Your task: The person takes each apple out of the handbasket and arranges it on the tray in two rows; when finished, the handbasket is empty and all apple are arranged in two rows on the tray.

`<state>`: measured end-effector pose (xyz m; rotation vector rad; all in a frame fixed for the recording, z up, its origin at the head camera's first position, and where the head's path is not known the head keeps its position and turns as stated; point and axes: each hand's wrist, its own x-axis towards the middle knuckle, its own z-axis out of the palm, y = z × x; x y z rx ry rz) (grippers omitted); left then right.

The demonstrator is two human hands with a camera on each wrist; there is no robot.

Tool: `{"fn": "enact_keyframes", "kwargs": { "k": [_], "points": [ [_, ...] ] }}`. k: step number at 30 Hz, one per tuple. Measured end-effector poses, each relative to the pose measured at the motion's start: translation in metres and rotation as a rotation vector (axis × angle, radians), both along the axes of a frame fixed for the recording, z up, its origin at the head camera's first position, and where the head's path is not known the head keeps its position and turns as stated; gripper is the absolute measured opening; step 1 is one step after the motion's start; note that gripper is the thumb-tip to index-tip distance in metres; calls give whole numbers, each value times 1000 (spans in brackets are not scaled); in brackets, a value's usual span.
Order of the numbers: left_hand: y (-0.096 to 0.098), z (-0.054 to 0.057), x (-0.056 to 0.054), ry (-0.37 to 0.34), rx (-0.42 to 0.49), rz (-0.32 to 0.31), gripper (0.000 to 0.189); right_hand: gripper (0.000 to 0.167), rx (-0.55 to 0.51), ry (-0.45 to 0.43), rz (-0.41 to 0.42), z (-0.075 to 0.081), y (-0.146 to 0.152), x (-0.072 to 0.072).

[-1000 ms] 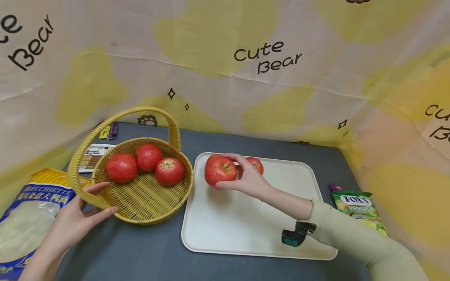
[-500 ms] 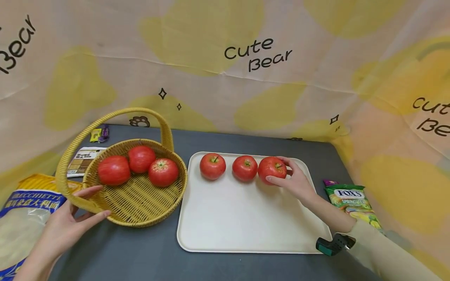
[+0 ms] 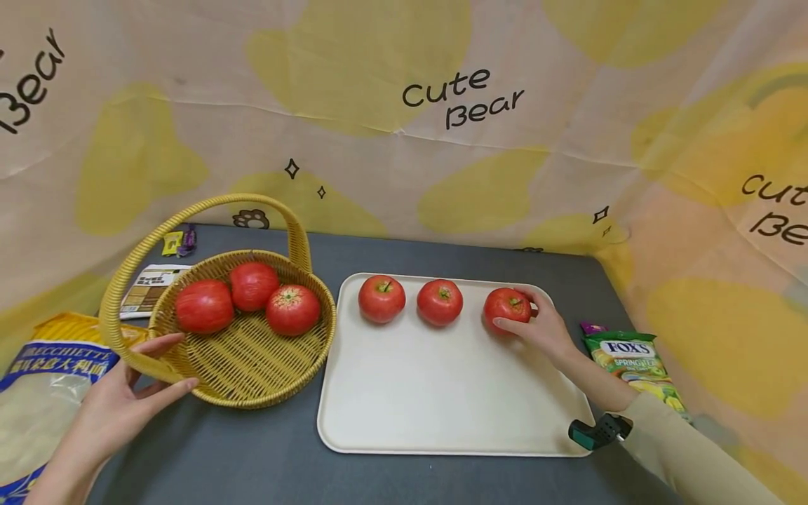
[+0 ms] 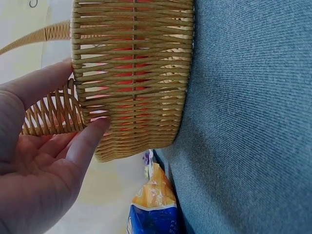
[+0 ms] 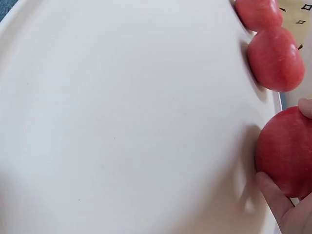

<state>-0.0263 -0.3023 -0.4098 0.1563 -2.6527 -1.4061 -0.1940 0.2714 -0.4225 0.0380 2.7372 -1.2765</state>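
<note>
My right hand (image 3: 548,331) grips a red apple (image 3: 507,308) at the back right of the white tray (image 3: 442,393). To its left on the tray lie two more apples, a middle one (image 3: 440,302) and a left one (image 3: 381,299). With thumb and fingers, my left hand (image 3: 120,400) holds the yellow wicker basket (image 3: 252,379) at the near left, where the handle meets the rim. In the left wrist view the thumb and fingers lie around that handle base (image 4: 53,114). Three red apples (image 3: 293,310) sit inside the basket.
A blue and yellow pasta bag (image 3: 53,393) lies left of the basket. Behind it are a flat brown-and-white packet (image 3: 149,289) and small wrapped sweets (image 3: 179,242). A green Fox's bag (image 3: 633,365) lies right of the tray. Printed cloth (image 3: 353,84) hangs behind the table.
My right hand carried its apple from the tray's left back to the right and lowered it, then shifted it slightly farther right, away from the middle apple. The left hand stays on the basket.
</note>
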Motion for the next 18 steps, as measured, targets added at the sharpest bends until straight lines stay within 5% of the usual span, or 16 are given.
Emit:
{"fn": "enact_keyframes", "kwargs": {
  "k": [18],
  "points": [
    [0,2,1,34,-22,-4,65,77,148,163,97,-2,-8,-7]
  ]
}}
